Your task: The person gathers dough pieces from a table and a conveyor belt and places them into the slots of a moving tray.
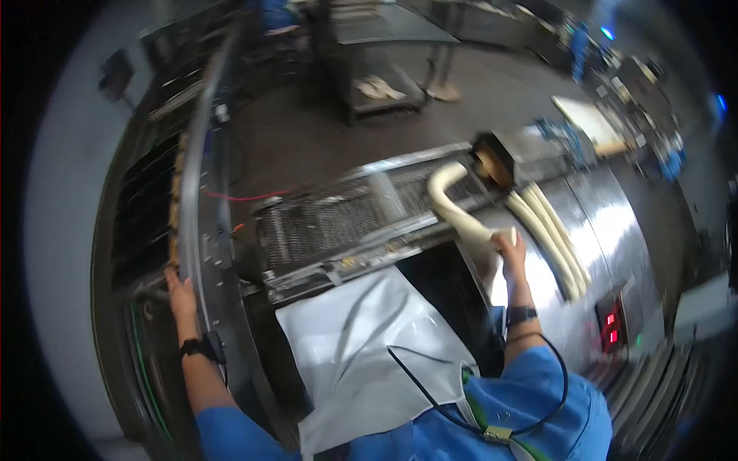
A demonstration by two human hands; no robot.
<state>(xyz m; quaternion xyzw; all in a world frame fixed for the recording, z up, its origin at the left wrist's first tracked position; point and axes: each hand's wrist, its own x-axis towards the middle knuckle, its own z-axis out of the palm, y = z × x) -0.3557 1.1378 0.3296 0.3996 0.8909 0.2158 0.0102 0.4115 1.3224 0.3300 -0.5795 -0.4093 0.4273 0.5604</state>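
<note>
In the right half of the frame, our right hand (509,244) is gripping the lower end of a long, pale dough rope (457,213). The rope is stretching toward the upper left from our closed fingers, then bending right at its far end — this upper part is lying over the mesh conveyor (338,227), which is crossing the middle of the frame. At least 2 more pale lengths (550,240) are lying side by side on the steel table (607,211), just right of that hand. A dark-edged opening (492,160) is sitting by the conveyor's right end.

At left, our left hand (181,293) is reaching to the lower end of a narrow yellowish strip (177,207) beside a steel rail (201,161) — its fingers are extending upward, but we cannot tell whether they are gripping anything. A red display (611,330) is glowing at lower right, and a white apron (369,330) is filling the lower middle.
</note>
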